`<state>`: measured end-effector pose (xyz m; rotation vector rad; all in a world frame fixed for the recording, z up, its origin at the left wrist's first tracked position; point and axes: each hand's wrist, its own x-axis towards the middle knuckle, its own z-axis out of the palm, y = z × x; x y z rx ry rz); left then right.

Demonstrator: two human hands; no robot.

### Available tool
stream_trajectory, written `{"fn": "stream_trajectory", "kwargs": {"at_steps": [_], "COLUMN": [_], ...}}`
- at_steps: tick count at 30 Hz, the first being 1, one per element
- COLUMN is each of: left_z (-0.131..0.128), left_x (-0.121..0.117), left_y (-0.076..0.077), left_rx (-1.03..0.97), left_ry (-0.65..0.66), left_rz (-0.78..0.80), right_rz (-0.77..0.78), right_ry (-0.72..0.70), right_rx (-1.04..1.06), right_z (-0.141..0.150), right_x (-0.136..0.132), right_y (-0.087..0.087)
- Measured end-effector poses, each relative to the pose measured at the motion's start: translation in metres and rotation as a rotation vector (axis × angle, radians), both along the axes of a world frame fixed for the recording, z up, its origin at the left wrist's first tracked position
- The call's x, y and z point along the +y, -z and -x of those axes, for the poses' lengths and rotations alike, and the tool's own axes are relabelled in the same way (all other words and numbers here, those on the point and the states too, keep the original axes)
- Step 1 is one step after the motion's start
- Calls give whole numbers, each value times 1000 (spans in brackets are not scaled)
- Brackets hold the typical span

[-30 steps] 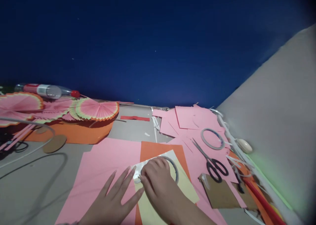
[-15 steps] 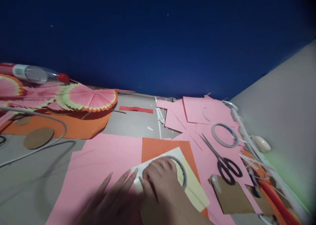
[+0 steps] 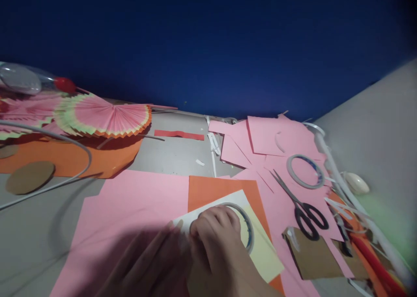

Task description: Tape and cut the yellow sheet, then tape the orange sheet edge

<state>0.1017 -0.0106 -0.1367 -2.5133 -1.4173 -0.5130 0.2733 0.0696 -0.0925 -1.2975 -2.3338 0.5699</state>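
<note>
Scissors (image 3: 299, 202) obstruct passage rightward of the right grip (image 3: 219, 238).

Bottle (image 3: 22, 77) cut off at left, left hand (image 3: 143, 264) cut off below, tape ring (image 3: 250, 232) partly hidden by right hand (image 3: 216, 238)

Two hands (image 3: 143, 262) (image 3: 216, 232), two tape rolls (image 3: 250, 232) (image 3: 321, 176), one pair of scissors (image 3: 296, 200), one bottle (image 3: 29, 80)

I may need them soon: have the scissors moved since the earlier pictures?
No: judged against the cardboard, the scissors lie where they did; only the view shifted.
</note>
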Motion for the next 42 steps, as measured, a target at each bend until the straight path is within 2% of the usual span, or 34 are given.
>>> {"fn": "stream_trajectory", "kwargs": {"at_steps": [10,19,24,33,42], "left_z": [1,-3,-4,-4,-4], "left_x": [-3,-1,-1,0,-2], "left_y": [0,-9,-8,-8,-3], "left_rx": [12,11,-3,-3,-2], "left_ry": [26,8,-19,-12,-29], "left_rz": [26,50,67,41,71], "right_rz": [-2,13,4,-88,-28], "right_ry": [-29,-13,22,52,20], "right_rx": [-28,54,67,69,97], "right_z": [-4,-1,2,3,1], "right_x": [0,1,0,1,1], "right_y": [7,-1,-3,6,2]}}
